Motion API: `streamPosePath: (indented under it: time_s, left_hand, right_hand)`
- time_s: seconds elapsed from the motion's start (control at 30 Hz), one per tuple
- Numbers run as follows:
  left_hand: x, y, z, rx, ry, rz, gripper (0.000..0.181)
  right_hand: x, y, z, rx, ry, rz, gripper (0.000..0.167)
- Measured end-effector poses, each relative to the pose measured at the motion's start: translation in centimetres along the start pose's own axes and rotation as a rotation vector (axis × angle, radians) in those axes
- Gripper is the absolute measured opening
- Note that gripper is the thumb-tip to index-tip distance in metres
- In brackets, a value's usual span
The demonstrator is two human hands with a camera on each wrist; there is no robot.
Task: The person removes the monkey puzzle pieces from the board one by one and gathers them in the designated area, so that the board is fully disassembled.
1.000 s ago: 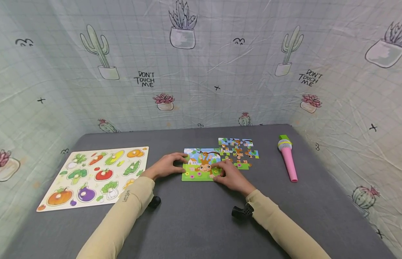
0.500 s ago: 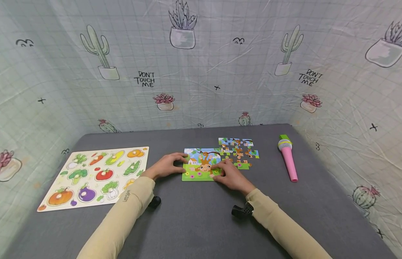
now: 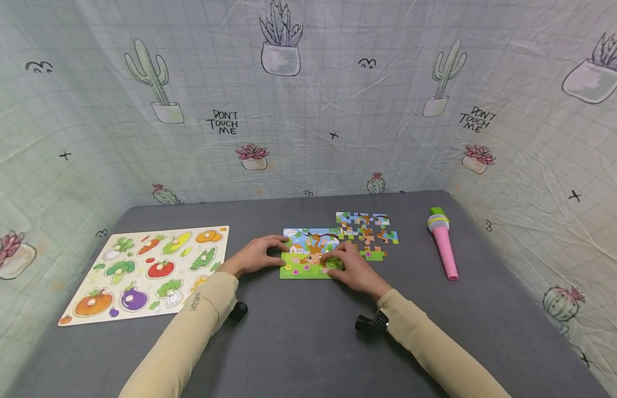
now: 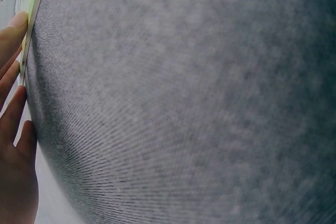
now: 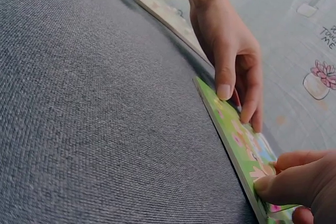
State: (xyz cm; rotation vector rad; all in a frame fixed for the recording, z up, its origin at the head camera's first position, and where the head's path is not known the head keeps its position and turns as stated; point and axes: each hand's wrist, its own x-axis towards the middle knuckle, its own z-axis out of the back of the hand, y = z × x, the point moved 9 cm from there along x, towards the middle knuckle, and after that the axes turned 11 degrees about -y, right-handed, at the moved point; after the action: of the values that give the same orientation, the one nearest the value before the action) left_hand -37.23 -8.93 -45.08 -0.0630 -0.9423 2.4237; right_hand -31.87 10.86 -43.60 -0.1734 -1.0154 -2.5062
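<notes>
A small monkey jigsaw puzzle (image 3: pixel 300 264) lies flat on the grey table, its green rim (image 5: pixel 210 100) showing in the right wrist view. My left hand (image 3: pixel 256 255) rests along its left edge, fingertips and thumb touching the border. At the right half, my right hand (image 3: pixel 358 270) has thumb and index finger on a puzzle piece (image 3: pixel 325 266), pinching it at the board's surface. The right hand covers part of the picture's right side. In the left wrist view, the left hand (image 4: pixel 16 145) sits at the frame's edge beside the board.
Several loose puzzle pieces (image 3: pixel 366 234) lie behind and right of the board. A pink toy microphone (image 3: pixel 443 246) lies farther right. To the left is a vegetable board (image 3: pixel 101 276) with knobbed pieces. A patterned cloth (image 3: pixel 308 110) hangs around the table.
The right index finger has shifted slightly left and nearer over the board. My left hand, the loose pieces, the microphone and the vegetable board stay where they were.
</notes>
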Motion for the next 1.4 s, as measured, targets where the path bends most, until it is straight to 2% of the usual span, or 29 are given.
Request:
streamPosePath:
  time_s: [0.37, 0.63, 0.77, 1.03, 1.23, 1.4]
  left_hand:
    - [0.1, 0.2, -0.1, -0.007, 0.002, 0.0, 0.035]
    - [0.0, 0.2, -0.1, -0.007, 0.001, 0.004, 0.035]
    - [0.0, 0.2, -0.1, -0.006, 0.001, 0.009, 0.035]
    - [0.0, -0.1, 0.0, -0.006, 0.003, 0.01, 0.035]
    - [0.0, 0.1, 0.0, -0.012, 0.008, 0.018, 0.036]
    - [-0.1, 0.3, -0.2, -0.001, 0.01, 0.02, 0.036]
  right_hand:
    - [0.0, 0.0, 0.1, 0.076, -0.014, -0.003, 0.025]
    - [0.1, 0.0, 0.0, 0.097, 0.017, 0.023, 0.028]
    - [0.2, -0.2, 0.0, 0.121, 0.016, 0.001, 0.028]
    - [-0.1, -1.4, 1.0, 0.17, -0.021, -0.11, 0.028]
    - [-1.3, -3.4, 3.4, 0.198, -0.091, -0.205, 0.029]
    - [-2.7, -6.0, 5.8, 0.226, -0.134, -0.308, 0.03]
